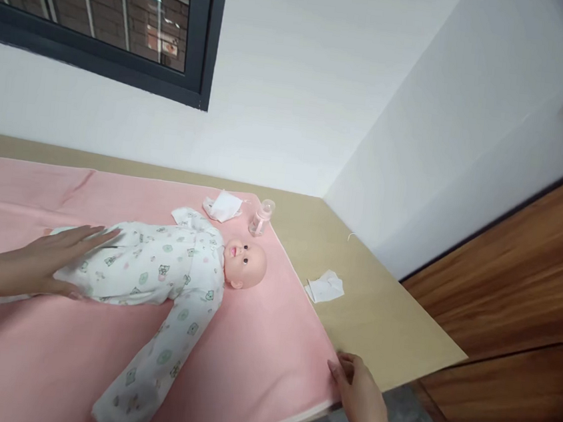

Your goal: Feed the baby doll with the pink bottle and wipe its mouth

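A bald baby doll (246, 264) lies on its back on a pink mat (245, 362), head toward the right. It wears a white long-sleeved outfit (165, 266) with small bear prints, and one sleeve stretches toward the near edge. My left hand (70, 259) rests open across the doll's lower body, thumb apart from the fingers. Down at the mat's near right corner, my right hand (358, 387) has its thumb and bent fingers closed at the mat's edge. The fingertips are partly hidden there.
Beyond the doll's head stand a small clear bottle (261, 218) and a white packet (223, 206). A folded white cloth or tissue (326, 287) lies on the bare tabletop (376, 315). Walls border the far and right sides, with a barred window (196, 61) and wooden panels (518, 303).
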Tool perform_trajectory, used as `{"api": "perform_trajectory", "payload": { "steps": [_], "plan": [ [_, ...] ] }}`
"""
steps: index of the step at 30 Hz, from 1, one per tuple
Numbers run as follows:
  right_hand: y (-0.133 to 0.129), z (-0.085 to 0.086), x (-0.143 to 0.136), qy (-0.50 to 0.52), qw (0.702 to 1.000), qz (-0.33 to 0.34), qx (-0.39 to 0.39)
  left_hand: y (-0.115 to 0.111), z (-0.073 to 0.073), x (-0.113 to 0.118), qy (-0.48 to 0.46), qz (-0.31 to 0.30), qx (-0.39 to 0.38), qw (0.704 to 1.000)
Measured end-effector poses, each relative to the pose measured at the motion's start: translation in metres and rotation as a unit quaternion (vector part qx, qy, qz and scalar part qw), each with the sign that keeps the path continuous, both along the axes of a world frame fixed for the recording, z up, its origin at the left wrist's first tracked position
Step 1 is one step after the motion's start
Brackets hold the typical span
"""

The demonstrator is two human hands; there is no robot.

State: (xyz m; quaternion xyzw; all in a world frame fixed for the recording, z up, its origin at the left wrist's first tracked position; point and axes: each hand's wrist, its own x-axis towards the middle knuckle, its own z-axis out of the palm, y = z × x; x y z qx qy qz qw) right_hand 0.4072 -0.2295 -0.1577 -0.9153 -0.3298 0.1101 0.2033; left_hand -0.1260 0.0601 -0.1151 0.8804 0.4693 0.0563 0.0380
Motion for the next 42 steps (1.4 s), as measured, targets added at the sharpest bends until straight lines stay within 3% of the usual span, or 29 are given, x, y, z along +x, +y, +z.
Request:
{"api": "perform_trajectory", "payload": {
  "steps": [3,7,10,13,16,20,23,26,29,38,42],
  "plan": [
    [0.019,0.024,0.006,-0.047,0.998,0.031,0.006,-0.001,0.013,0.006,0.002,-0.020,-0.041,0.999],
    [0.062,0.087,-0.008,-0.106,0.987,0.110,0.054,0.003,0.041,0.022,-0.001,-0.023,-0.079,0.997],
    [0.105,0.137,-0.031,-0.137,0.973,0.165,0.085,0.009,0.064,0.038,-0.001,-0.051,-0.103,0.993],
    [0.160,0.164,-0.045,-0.133,0.955,0.229,0.133,0.011,0.084,0.058,-0.038,-0.086,-0.088,0.992],
    [0.226,0.161,-0.044,-0.086,0.941,0.276,0.178,0.007,0.099,0.083,-0.084,-0.148,-0.050,0.984],
    [0.303,0.127,-0.035,-0.013,0.949,0.230,0.215,0.000,0.112,0.111,-0.117,-0.210,-0.027,0.970],
    [0.333,0.101,-0.034,0.027,0.944,0.225,0.241,-0.001,0.113,0.117,-0.138,-0.219,-0.018,0.966],
    [0.343,0.086,-0.033,0.052,0.942,0.222,0.248,0.002,0.110,0.113,-0.147,-0.205,-0.020,0.967],
    [0.346,0.081,-0.031,0.072,0.941,0.225,0.244,0.008,0.105,0.108,-0.145,-0.184,-0.021,0.972],
    [0.348,0.081,-0.021,0.015,0.956,0.208,0.208,0.015,0.101,0.109,-0.164,-0.167,-0.006,0.972],
    [0.339,0.093,-0.026,0.012,0.948,0.202,0.246,0.015,0.099,0.117,-0.175,-0.155,0.016,0.972]
  ]
}}
